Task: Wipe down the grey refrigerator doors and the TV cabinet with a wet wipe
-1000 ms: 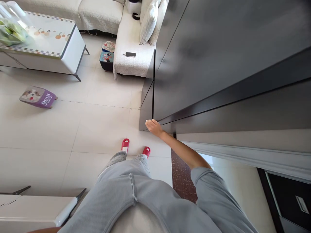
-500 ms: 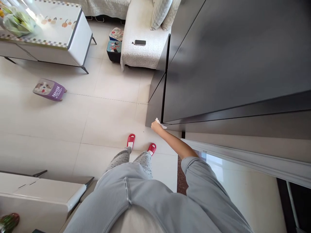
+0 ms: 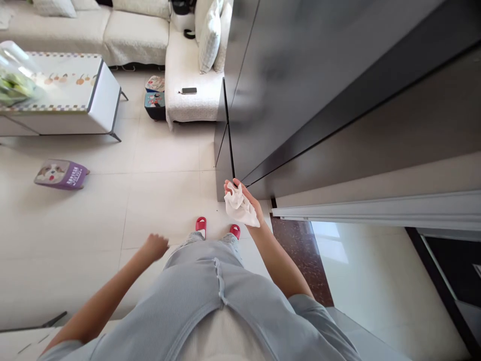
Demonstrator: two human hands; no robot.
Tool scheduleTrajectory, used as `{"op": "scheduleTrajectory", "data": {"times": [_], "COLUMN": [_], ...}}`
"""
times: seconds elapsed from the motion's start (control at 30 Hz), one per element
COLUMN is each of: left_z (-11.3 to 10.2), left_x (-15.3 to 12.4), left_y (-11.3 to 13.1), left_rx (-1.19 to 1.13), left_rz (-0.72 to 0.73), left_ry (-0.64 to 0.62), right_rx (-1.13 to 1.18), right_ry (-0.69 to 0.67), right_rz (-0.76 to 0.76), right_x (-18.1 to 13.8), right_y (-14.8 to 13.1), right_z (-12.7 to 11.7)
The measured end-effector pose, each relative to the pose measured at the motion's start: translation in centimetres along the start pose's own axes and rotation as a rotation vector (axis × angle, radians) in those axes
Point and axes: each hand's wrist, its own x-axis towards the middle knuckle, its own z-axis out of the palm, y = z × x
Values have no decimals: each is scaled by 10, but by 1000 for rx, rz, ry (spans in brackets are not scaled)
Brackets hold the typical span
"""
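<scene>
A crumpled white tissue (image 3: 240,206) lies across the palm of my right hand (image 3: 255,206), which is turned up with its fingers curled at the tissue's far end. This hand is in front of the lower corner of the tall dark grey cabinet (image 3: 270,95); whether it touches the cabinet I cannot tell. To the left, over the floor, my left hand (image 3: 156,246) hangs loosely closed, back upward and slightly blurred, with nothing visible in it. Below the hands are my feet in red slippers (image 3: 201,224).
A purple stool (image 3: 73,175) with a dog picture stands on the tiled floor. A white low table (image 3: 108,95) is at the upper left. Beyond it is a pale sofa (image 3: 135,42) with a phone (image 3: 189,91). A doorway with a dark brown threshold (image 3: 296,250) opens on the right.
My right hand has drawn back from the cabinet's lower corner and turned palm up, showing the tissue. My left hand has come into view at the lower left. The view has shifted.
</scene>
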Motion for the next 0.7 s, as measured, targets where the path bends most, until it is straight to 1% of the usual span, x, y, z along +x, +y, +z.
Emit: {"op": "scheduleTrajectory", "data": {"times": [0.03,0.07,0.13,0.2,0.23,0.27,0.33,0.4,0.43,0.53,0.6,0.67,0.7], "left_z": [-12,-23,-40,-45,-42,-38,-26,-15,-12,-9,-10,-11,-11], "left_x": [13,27,51,66,69,71,74,76,77,70,61,51,46], "left_y": [8,22,66,117,139,159,186,203,209,228,244,258,264], "left_rx": [22,-4,-226,-609,-726,-777,-777,-786,-812,-875,-834,-788,-791], "left_rz": [44,115,340,632,719,752,688,609,594,630,641,626,619], "left_ry": [-9,-19,-64,-240,-301,-301,-198,-130,-113,-31,58,146,181], "right_rx": [92,146,185,167,144,112,38,-17,-33,-52,-81,-129,-167], "right_ry": [35,64,102,128,146,166,199,193,175,84,55,78,106], "right_rz": [12,9,-35,-96,-127,-161,-244,-314,-326,-271,-216,-215,-254], "right_x": [-7,-13,-22,-29,-32,-35,-40,-44,-46,-52,-55,-56,-55], "right_y": [-9,-16,-28,-37,-40,-44,-51,-58,-61,-67,-72,-82,-91], "right_z": [9,16,26,28,25,20,5,-12,-20,-37,-43,-48,-51]}}
